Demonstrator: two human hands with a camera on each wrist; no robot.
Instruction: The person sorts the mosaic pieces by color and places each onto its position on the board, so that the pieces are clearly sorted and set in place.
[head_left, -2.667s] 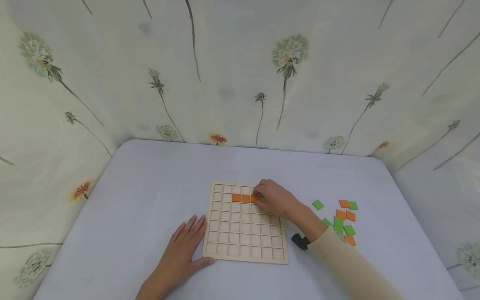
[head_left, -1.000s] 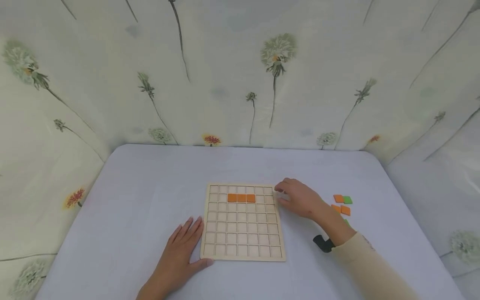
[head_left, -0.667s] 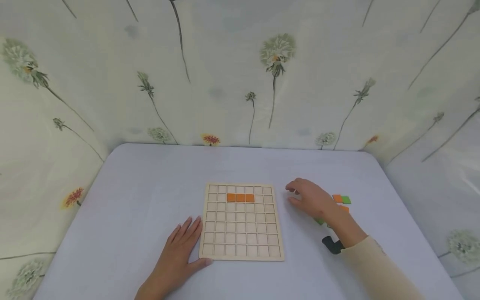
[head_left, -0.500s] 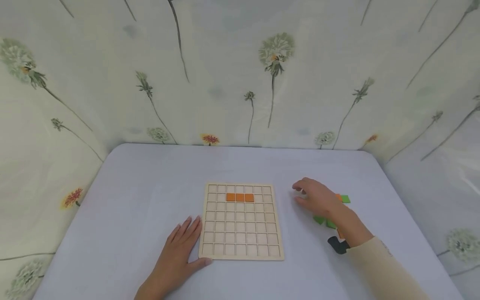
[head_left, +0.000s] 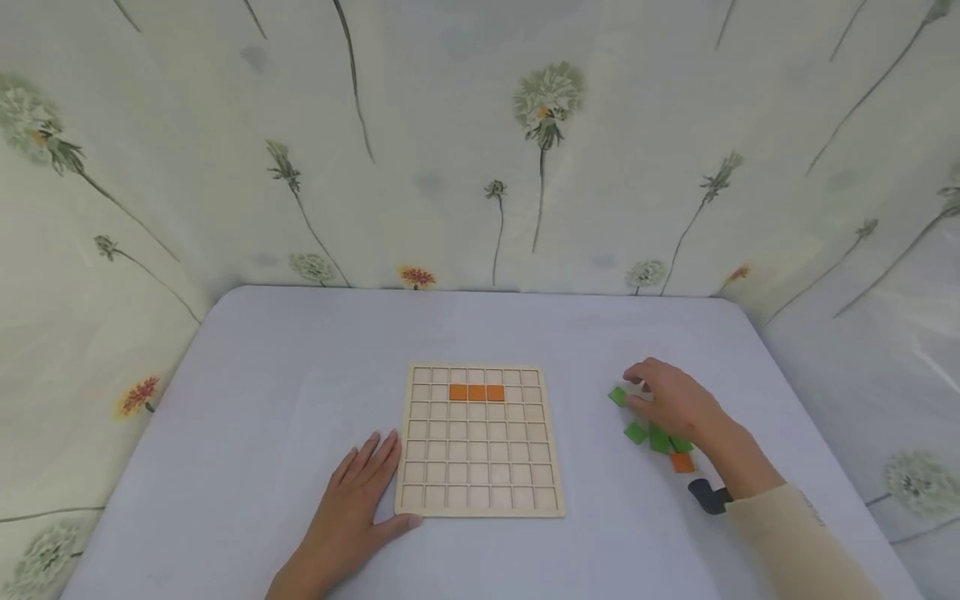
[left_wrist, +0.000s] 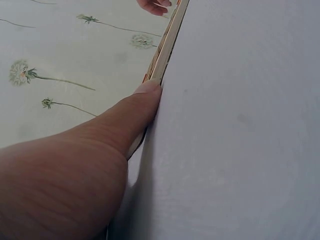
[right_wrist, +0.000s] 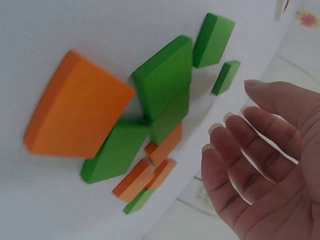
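A pale wooden grid board (head_left: pixel 477 452) lies on the white table, three orange tiles (head_left: pixel 477 392) side by side in its second row from the back. My left hand (head_left: pixel 348 508) rests beside it, fingertips along the left edge and thumb at the near left corner; the left wrist view shows that thumb (left_wrist: pixel 132 112) against the board's side. To the right, my right hand (head_left: pixel 678 408) hovers over loose tiles with loosely bent fingers and nothing between them. A green tile (head_left: pixel 617 397) lies just by its fingertips. The right wrist view shows the hand's palm (right_wrist: pixel 280 200) beside the tiles.
Several green tiles (right_wrist: pixel 165 75) and orange tiles (right_wrist: pixel 77 110) are scattered on the table, some overlapping. A dark device (head_left: pixel 707 497) sits at my right wrist. A dandelion-patterned cloth (head_left: pixel 450 150) hangs behind the table.
My right hand has let go of the third orange tile in the row and travelled right, from the board to above the loose tiles. My left hand stays by the board.
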